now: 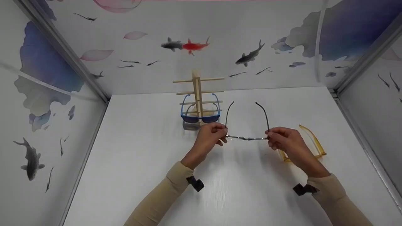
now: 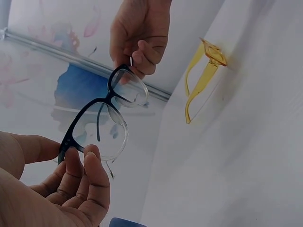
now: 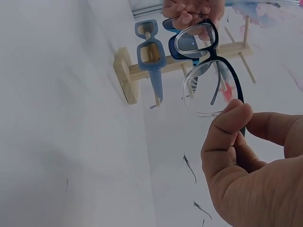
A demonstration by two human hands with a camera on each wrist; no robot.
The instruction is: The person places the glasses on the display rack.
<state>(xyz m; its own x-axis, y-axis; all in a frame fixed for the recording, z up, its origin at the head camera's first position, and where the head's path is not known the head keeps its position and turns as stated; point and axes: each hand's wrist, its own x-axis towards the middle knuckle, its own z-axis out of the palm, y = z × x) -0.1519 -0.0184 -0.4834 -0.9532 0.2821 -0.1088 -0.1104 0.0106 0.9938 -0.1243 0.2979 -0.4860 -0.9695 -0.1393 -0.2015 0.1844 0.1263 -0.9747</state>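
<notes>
A pair of eyeglasses (image 1: 248,138) with a dark upper frame and clear lower rims is held in the air, its temples unfolded and pointing away. My left hand (image 1: 209,138) pinches one hinge corner between thumb and fingers. At the opposite corner my right hand (image 1: 287,142) pinches the frame likewise. Just beyond the left hand stands a wooden glasses rack (image 1: 197,91) with crossbars. Blue sunglasses (image 1: 199,118) hang on it, and grey-blue glasses (image 3: 151,53) sit lower down. Yellow glasses (image 1: 321,150) lie on the table, partly hidden by my right hand in the head view.
The white table (image 1: 132,150) is bounded by a back wall (image 1: 213,18) painted with fish and petals, and by side walls. Above the blue sunglasses, the rack's upper bars (image 1: 213,79) stick out on both sides.
</notes>
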